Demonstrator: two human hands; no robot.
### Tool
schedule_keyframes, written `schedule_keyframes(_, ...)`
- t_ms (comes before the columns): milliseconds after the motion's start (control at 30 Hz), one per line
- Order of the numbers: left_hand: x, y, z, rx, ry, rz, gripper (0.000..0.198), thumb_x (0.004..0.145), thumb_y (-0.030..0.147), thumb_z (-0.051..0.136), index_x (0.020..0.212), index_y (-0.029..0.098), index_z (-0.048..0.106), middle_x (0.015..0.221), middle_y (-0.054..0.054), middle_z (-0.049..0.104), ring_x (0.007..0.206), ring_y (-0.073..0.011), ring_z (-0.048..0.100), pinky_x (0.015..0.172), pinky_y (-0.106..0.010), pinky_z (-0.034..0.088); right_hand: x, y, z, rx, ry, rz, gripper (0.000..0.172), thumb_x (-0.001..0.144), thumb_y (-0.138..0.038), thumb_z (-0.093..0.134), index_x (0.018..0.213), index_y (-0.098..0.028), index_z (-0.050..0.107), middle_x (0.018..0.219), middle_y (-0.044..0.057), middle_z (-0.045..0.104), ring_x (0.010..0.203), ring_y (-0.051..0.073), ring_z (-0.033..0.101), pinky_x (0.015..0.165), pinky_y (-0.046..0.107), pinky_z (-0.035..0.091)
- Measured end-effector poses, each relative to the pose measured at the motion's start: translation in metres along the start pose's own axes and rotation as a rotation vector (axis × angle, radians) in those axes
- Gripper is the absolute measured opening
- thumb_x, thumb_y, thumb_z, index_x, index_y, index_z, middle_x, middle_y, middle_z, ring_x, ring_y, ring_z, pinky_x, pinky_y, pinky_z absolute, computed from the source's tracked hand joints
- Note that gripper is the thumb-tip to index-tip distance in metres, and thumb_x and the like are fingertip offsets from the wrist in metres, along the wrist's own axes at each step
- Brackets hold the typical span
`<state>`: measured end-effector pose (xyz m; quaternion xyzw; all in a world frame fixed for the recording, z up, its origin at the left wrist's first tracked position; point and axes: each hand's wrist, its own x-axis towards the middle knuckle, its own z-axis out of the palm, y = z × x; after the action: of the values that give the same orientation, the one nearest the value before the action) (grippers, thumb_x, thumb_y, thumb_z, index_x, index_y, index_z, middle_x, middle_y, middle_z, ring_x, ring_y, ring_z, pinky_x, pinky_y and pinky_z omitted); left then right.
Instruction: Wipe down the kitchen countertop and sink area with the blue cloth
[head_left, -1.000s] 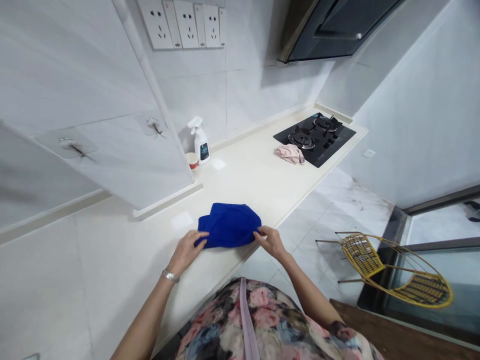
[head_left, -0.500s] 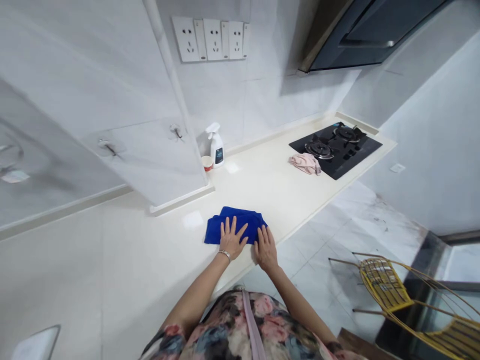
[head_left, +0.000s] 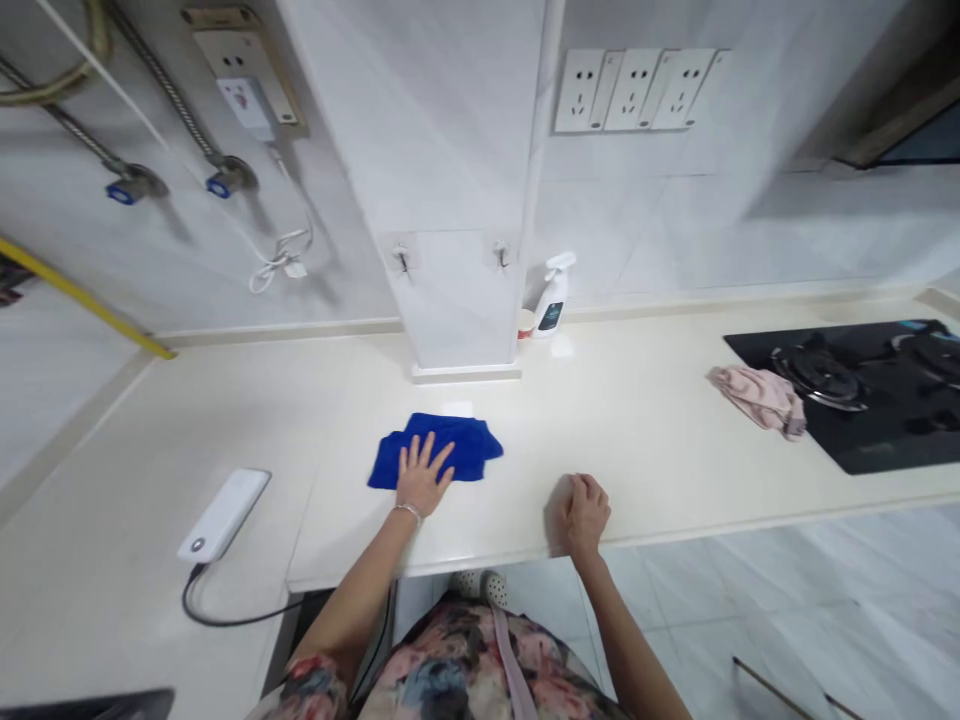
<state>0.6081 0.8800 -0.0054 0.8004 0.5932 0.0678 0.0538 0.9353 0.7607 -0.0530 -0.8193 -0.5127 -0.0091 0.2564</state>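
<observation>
A folded blue cloth (head_left: 469,445) lies flat on the cream countertop (head_left: 645,420). My left hand (head_left: 424,480) rests on its near part, palm down with fingers spread. To the right, apart from the cloth, my right hand (head_left: 587,512) is at the counter's front edge with its fingers curled in; whether anything is inside them is hidden. Behind the cloth, beside the wall pillar, stand a white spray bottle (head_left: 553,298) and a small red and white cup (head_left: 526,322).
A pink cloth (head_left: 761,398) lies against the black gas hob (head_left: 885,425) at right. On the left counter sits a white power bank (head_left: 225,512) with a black cable (head_left: 225,622). A pillar (head_left: 465,280) with hooks juts out behind the blue cloth.
My right hand has come off the blue cloth, moved right and curled its fingers. My left hand stays spread on the cloth. The view has turned left, bringing the power bank into full sight.
</observation>
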Motion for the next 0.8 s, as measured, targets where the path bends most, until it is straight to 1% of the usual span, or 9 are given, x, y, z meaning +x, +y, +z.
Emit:
schedule_keyframes(133, -0.023, -0.063, -0.027, 0.071, -0.06, -0.338, 0.058, 0.103, 0.047, 0.045, 0.16, 0.035, 0.04, 0.173, -0.004, 0.014, 0.159, -0.0366, 0.005, 0.128, -0.058, 0.007, -0.006, -0.012, 0.001, -0.056, -0.014, -0.066, 0.046, 0.09, -0.019, 0.044, 0.133, -0.014, 0.06, 0.142, 0.019, 0.052, 0.129, 0.035, 0.042, 0.099, 0.049, 0.038)
schedule_keyframes(233, -0.022, -0.089, -0.045, 0.019, -0.138, -0.568, 0.062, 0.103, 0.052, 0.04, 0.162, 0.034, 0.036, 0.173, -0.006, 0.01, 0.159, -0.0381, 0.003, 0.128, -0.059, 0.006, -0.009, -0.007, 0.0, -0.024, 0.008, -0.086, 0.044, 0.092, -0.021, 0.043, 0.132, -0.017, 0.061, 0.14, 0.017, 0.053, 0.127, 0.033, 0.044, 0.098, 0.047, 0.038)
schedule_keyframes(300, -0.012, -0.092, -0.052, -0.041, -0.15, -0.646, 0.063, 0.103, 0.056, 0.037, 0.161, 0.031, 0.04, 0.173, -0.01, 0.01, 0.159, -0.0406, 0.004, 0.127, -0.061, 0.008, -0.009, -0.005, -0.001, -0.016, 0.022, -0.094, 0.042, 0.093, -0.022, 0.043, 0.131, -0.017, 0.061, 0.139, 0.017, 0.054, 0.126, 0.033, 0.045, 0.097, 0.047, 0.039)
schedule_keyframes(367, 0.003, -0.085, -0.053, -0.085, -0.102, -0.679, 0.067, 0.103, 0.058, 0.033, 0.16, 0.025, 0.042, 0.172, -0.017, 0.011, 0.158, -0.0437, 0.006, 0.126, -0.062, 0.01, -0.009, -0.006, -0.002, -0.037, 0.027, -0.093, 0.042, 0.094, -0.022, 0.043, 0.131, -0.017, 0.061, 0.139, 0.017, 0.054, 0.126, 0.033, 0.046, 0.096, 0.046, 0.039)
schedule_keyframes(433, 0.017, -0.072, -0.047, -0.109, -0.055, -0.732, 0.072, 0.103, 0.06, 0.029, 0.162, 0.02, 0.037, 0.171, -0.022, 0.011, 0.156, -0.0481, 0.006, 0.124, -0.066, 0.01, -0.01, -0.009, -0.003, -0.068, 0.025, -0.093, 0.042, 0.094, -0.022, 0.043, 0.132, -0.017, 0.06, 0.139, 0.017, 0.055, 0.126, 0.033, 0.046, 0.096, 0.046, 0.04)
schedule_keyframes(533, 0.035, -0.058, -0.031, -0.073, -0.031, -0.823, 0.077, 0.102, 0.06, 0.029, 0.164, 0.014, 0.03, 0.17, -0.026, 0.008, 0.153, -0.0554, -0.002, 0.119, -0.074, 0.004, -0.011, -0.014, -0.005, -0.116, 0.018, -0.096, 0.041, 0.094, -0.022, 0.043, 0.132, -0.017, 0.059, 0.138, 0.017, 0.056, 0.124, 0.033, 0.048, 0.094, 0.045, 0.04)
schedule_keyframes(633, 0.05, -0.062, -0.017, 0.031, 0.034, -0.752, 0.076, 0.102, 0.057, 0.035, 0.164, 0.013, 0.03, 0.17, -0.026, 0.008, 0.153, -0.0562, -0.005, 0.118, -0.076, 0.001, -0.01, -0.017, -0.005, -0.176, 0.02, -0.094, 0.041, 0.094, -0.022, 0.043, 0.131, -0.016, 0.058, 0.136, 0.017, 0.058, 0.123, 0.034, 0.05, 0.093, 0.044, 0.041)
schedule_keyframes(733, 0.071, -0.086, -0.013, 0.033, 0.044, -0.562, 0.071, 0.102, 0.055, 0.039, 0.164, 0.021, 0.032, 0.171, -0.021, 0.013, 0.154, -0.053, -0.003, 0.119, -0.075, 0.003, -0.01, -0.018, -0.004, -0.232, 0.04, -0.105, 0.041, 0.093, -0.023, 0.043, 0.13, -0.014, 0.058, 0.134, 0.019, 0.059, 0.121, 0.035, 0.052, 0.092, 0.045, 0.041)
schedule_keyframes(800, 0.091, -0.107, -0.013, -0.013, 0.04, -0.455, 0.066, 0.102, 0.052, 0.039, 0.163, 0.027, 0.035, 0.172, -0.016, 0.015, 0.155, -0.0509, -0.003, 0.12, -0.074, 0.003, -0.01, -0.019, -0.003, -0.251, 0.053, -0.109, 0.041, 0.093, -0.024, 0.042, 0.129, -0.014, 0.059, 0.133, 0.019, 0.06, 0.12, 0.036, 0.053, 0.092, 0.046, 0.042)
